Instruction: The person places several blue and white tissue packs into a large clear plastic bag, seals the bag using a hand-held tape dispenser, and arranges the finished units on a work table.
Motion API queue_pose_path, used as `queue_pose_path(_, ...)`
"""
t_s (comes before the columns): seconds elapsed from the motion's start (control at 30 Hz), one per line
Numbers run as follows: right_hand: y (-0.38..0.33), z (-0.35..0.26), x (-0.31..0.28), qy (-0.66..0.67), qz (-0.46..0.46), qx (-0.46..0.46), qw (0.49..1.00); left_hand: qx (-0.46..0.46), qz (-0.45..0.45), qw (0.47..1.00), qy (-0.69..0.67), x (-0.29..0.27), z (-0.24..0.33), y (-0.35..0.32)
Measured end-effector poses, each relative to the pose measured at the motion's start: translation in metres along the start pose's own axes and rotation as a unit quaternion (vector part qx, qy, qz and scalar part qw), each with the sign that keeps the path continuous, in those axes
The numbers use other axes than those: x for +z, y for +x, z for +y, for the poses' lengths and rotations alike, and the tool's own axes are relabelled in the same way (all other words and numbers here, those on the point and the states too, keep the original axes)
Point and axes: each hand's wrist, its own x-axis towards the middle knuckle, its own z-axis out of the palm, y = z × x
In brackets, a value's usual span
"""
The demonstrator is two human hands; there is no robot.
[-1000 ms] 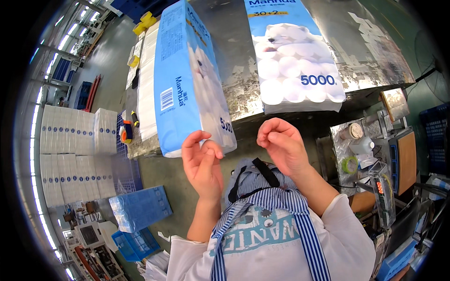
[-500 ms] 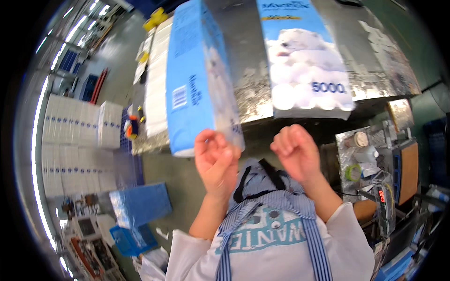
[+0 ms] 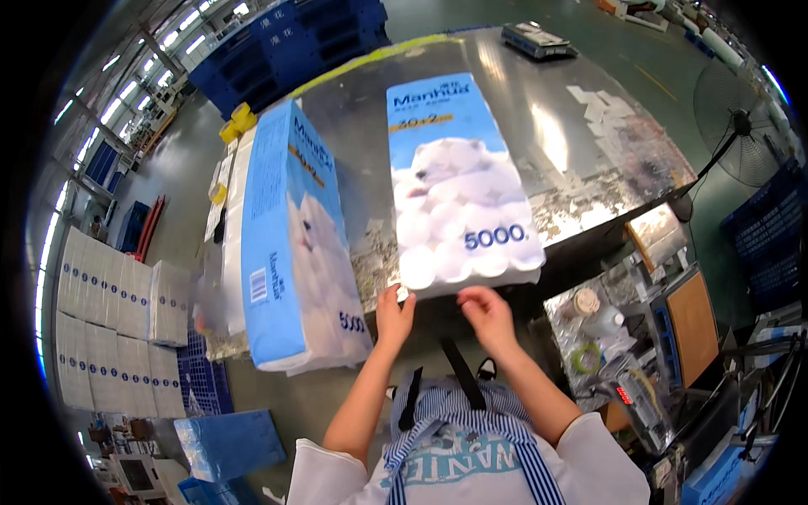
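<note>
A blue-and-white plastic pack of paper rolls (image 3: 459, 189) lies on the metal-topped table (image 3: 539, 126), its near end at the front edge. My left hand (image 3: 393, 320) is at that end's left corner, with a small white bit (image 3: 402, 294) between thumb and forefinger. Whether the bit is loose or part of the pack's film, I cannot tell. Just below the right part of the same end is my right hand (image 3: 488, 320), fingers curled in; what they hold, if anything, is hidden. To the left, a second such pack (image 3: 295, 244) stands on its narrow side, jutting past the edge.
White packs (image 3: 236, 202) and yellow tape rolls (image 3: 240, 118) line the table's left side. A device (image 3: 539, 40) sits at the far edge. On the right are a cluttered side stand (image 3: 581, 328) and a fan (image 3: 736, 122). White bundles (image 3: 109, 328) are stacked at left.
The view has shifted, showing more of the table's far side. Both hands have moved forward to the near end of the lying pack, and the left now has a white bit at its fingertips.
</note>
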Motion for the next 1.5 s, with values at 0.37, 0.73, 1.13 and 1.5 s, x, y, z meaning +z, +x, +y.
queue_pose_path(0.37,0.133,0.016,-0.085,-0.485,0.197,0.121,0.843,-0.155,0.069,0.981,0.091,0.047,0.043,0.069)
queue_pose_path(0.73,0.062,0.010,-0.071,-0.465,0.139,0.144,0.863,-0.140,0.020,0.984,0.108,0.001,0.018,0.014)
queue_pose_path(1.13,-0.051,0.049,-0.127,-0.297,0.203,0.123,0.925,-0.169,0.020,0.963,-0.209,-0.007,-0.042,-0.133)
queue_pose_path(1.5,0.119,0.070,-0.131,-0.291,0.066,0.140,0.944,-0.429,-0.165,0.669,-0.584,0.046,-0.109,-0.112)
